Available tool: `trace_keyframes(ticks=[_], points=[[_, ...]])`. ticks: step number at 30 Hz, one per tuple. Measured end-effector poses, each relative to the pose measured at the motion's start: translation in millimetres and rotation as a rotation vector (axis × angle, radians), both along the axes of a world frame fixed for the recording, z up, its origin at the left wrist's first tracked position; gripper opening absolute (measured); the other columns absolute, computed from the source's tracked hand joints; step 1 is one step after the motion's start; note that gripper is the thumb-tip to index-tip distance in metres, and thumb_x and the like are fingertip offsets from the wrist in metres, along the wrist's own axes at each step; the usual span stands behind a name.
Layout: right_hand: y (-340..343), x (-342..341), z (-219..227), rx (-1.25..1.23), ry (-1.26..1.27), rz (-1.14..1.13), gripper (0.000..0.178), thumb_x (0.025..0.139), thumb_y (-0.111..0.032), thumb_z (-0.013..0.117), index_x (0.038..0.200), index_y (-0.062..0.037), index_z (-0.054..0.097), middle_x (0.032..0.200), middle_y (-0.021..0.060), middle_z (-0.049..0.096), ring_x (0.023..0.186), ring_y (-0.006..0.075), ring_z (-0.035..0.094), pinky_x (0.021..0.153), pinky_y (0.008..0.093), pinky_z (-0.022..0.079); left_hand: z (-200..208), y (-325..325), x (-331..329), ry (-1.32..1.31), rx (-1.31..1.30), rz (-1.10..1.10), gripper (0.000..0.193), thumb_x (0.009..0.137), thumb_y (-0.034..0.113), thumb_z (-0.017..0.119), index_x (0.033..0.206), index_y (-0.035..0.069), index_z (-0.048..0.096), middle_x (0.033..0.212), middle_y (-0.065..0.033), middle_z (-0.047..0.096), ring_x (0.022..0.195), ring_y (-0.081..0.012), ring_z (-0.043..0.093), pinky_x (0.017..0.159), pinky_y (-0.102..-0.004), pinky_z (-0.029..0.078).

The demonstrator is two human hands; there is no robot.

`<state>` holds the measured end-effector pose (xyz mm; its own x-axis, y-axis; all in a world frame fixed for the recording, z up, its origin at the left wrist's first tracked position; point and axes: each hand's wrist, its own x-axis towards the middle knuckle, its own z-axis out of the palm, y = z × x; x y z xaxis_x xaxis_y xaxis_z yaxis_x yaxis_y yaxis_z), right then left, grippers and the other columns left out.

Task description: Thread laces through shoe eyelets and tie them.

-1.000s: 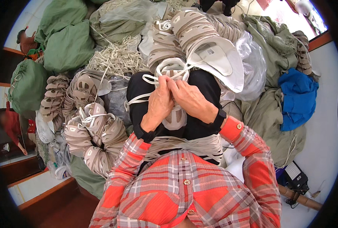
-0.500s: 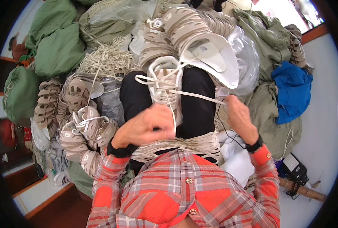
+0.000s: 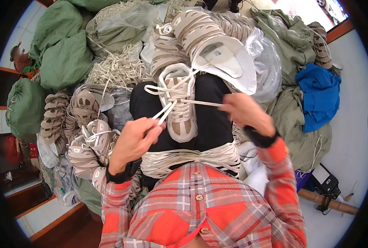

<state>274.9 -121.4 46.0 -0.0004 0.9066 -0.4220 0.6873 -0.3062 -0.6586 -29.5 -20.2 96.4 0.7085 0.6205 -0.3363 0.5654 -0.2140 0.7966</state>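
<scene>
Across my black-trousered thighs rests a beige and white sneaker (image 3: 182, 126), its toe pointing toward me. Cream shoelace (image 3: 200, 102) runs through its eyelets. My left hand (image 3: 136, 140) is closed on a doubled stretch of lace, left of the toe. On the other side, my right hand (image 3: 246, 109) pinches a lace end and holds it taut out to the right. A further loop of lace lies loose by the shoe's left side. Over my lap lies a thick bundle of cream laces (image 3: 188, 160).
Stacked beige shoe uppers (image 3: 198, 31) lie beyond the sneaker, beside a heap of loose laces (image 3: 120, 68). More laced shoes (image 3: 98, 136) sit at my left. Green sacks (image 3: 64, 58) stand far left; blue cloth (image 3: 318, 97) lies at right, above a bamboo pole (image 3: 328, 201).
My left hand has moved left and slightly up, drawing lace away from the shoe and uncovering its toe. My right hand has come inward, nearer the shoe.
</scene>
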Motion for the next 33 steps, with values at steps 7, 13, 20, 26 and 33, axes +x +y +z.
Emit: trace_keyframes(ticks=[7, 13, 20, 26, 33], points=[[-236, 228, -15, 0.069, -0.821, -0.621, 0.016, 0.084, -0.012, 0.064, 0.093, 0.0018, 0.062, 0.084, 0.0182, 0.065, 0.069, 0.0331, 0.06, 0.059, 0.037, 0.046, -43, 29, 55, -0.252, 0.333, 0.057, 0.027, 0.082, 0.006, 0.062, 0.109, 0.001, 0.061, 0.093, -0.0137, 0.063, 0.075, -0.025, 0.062, 0.068, -0.0335, 0.05], [-261, 236, 2, 0.92, 0.702, -1.562, 0.027, 0.093, -0.005, 0.054, 0.118, 0.0057, 0.056, 0.109, 0.0145, 0.063, 0.082, 0.0148, 0.06, 0.073, 0.0232, 0.049, -94, -15, 126, -0.097, 0.707, -0.335, 0.015, 0.081, 0.004, 0.058, 0.093, 0.001, 0.051, 0.089, -0.0154, 0.052, 0.07, -0.033, 0.06, 0.059, -0.0402, 0.05], [-97, 80, 18, 0.774, 0.228, -0.967, 0.039, 0.094, -0.024, 0.05, 0.124, 0.0016, 0.048, 0.103, 0.0165, 0.066, 0.085, 0.02, 0.064, 0.076, 0.0326, 0.053, -71, -59, 82, -0.337, 0.27, -0.419, 0.014, 0.084, 0.015, 0.062, 0.093, 0.004, 0.061, 0.083, -0.0127, 0.061, 0.072, -0.0301, 0.063, 0.06, -0.0388, 0.05], [25, -62, -39, 0.685, -0.248, -0.255, 0.003, 0.078, -0.006, 0.061, 0.076, -0.0032, 0.061, 0.076, 0.0105, 0.054, 0.073, 0.0311, 0.056, 0.063, 0.0367, 0.047, -77, 0, 76, -0.072, 0.398, 0.058, 0.026, 0.091, 0.015, 0.056, 0.114, 0.004, 0.055, 0.063, -0.0178, 0.06, 0.057, -0.0324, 0.062, 0.051, -0.0381, 0.045], [44, -68, -40, 0.696, -0.493, -0.003, 0.005, 0.063, -0.007, 0.06, 0.067, -0.005, 0.059, 0.077, 0.0078, 0.049, 0.08, 0.0259, 0.046, 0.069, 0.0357, 0.035, -75, 8, 77, 0.059, 0.427, -0.024, 0.027, 0.09, 0.014, 0.054, 0.115, 0.007, 0.049, 0.065, -0.0218, 0.059, 0.068, -0.0419, 0.06, 0.057, -0.0467, 0.045]])
